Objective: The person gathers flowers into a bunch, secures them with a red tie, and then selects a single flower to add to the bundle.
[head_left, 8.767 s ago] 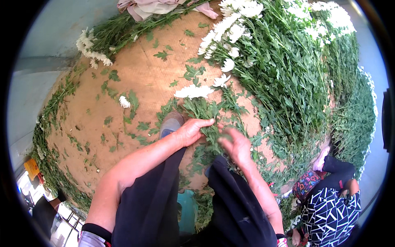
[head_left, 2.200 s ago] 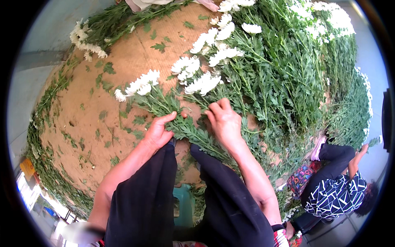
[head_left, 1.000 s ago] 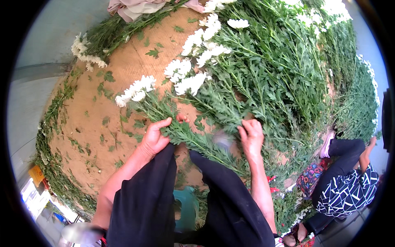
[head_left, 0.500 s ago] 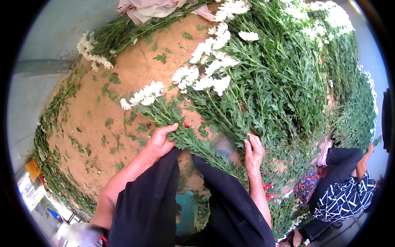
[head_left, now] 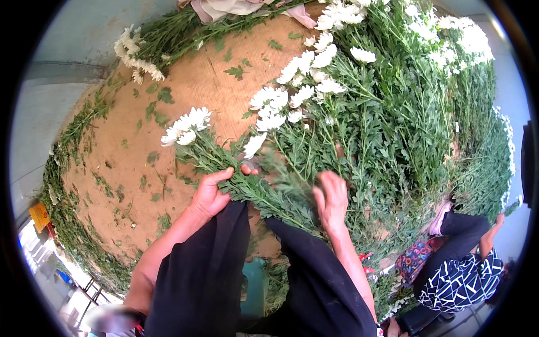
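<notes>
Head view: one bunch of white, many-petalled flowers on long green stems with lobed, matt leaves, lying aslant above the knees, blooms to the far left. Left hand: thumb and fingers clamped around its middle. Right hand: thumb and fingertips together on a motion-blurred leafy stem, which points toward a single white bloom.

Also listed: a dense, layered heap of leafy green stems, right; a soft, creased pale-pink cloth, far side; smooth black trousers and a teal plastic stool, near.

Changes against half a second ago: right hand shifted left, closer to the left hand; its stem swung leftward; left hand's grip unchanged.

Edges and room: brown, faintly grained surface, open left of the bunch apart from loose leaves, bordered at far left by a ragged green strip of foliage. Right side crowded by the heap; a co-worker in a black-and-white patterned top sits near right, well apart from both hands.
</notes>
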{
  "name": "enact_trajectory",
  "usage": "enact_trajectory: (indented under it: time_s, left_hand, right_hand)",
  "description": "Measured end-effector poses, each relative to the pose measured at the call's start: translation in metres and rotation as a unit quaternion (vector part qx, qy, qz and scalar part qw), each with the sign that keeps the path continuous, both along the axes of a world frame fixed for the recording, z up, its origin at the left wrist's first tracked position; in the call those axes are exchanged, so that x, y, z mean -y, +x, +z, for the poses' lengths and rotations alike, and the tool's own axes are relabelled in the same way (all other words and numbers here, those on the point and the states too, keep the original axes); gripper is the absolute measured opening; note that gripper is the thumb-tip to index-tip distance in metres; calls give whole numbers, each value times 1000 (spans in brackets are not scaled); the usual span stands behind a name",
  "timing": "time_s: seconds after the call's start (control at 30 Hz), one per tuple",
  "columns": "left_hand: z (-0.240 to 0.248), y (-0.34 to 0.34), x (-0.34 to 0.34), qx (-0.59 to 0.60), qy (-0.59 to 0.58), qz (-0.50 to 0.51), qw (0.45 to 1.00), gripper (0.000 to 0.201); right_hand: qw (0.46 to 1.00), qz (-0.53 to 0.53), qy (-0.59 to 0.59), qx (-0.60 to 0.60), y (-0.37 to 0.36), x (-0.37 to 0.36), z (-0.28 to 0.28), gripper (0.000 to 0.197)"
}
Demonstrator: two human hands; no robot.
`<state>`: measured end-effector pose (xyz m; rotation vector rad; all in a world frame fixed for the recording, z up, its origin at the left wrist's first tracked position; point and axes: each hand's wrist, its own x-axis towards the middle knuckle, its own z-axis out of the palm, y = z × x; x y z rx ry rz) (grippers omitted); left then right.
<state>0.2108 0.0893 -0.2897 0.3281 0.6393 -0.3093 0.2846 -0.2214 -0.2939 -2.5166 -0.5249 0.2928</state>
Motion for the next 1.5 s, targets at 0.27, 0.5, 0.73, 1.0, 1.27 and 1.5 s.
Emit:
enact_trajectory:
  time_s: [0.27,0.5,0.73,1.0,1.27,1.5]
  left_hand:
    - [-2,-2,-1,-36,-15,15,999,34]
    - [-9,-3,-2,-13,-30,9,999,33]
    - [-12,-13,-7,-41,-3,6,999,37]
    - [-17,-14,-6,-28,-6,11,1000,38]
    - [-17,-16,-7,-57,-3,13,998,38]
    - [-4,-6,-5,-17,-5,23,1000,30]
  right_hand:
    - [994,-47,31,91,64,-9,23,26]
    - [993,1,43,111,37,-26,22,45]
    - [998,-4,65,-13,5,-22,-19,45]
    - [998,37,39,-39,7,-22,-18,29]
    - [993,-6,6,121,51,-20,3,34]
    - [997,-72,27,18,66,-18,-8,37]
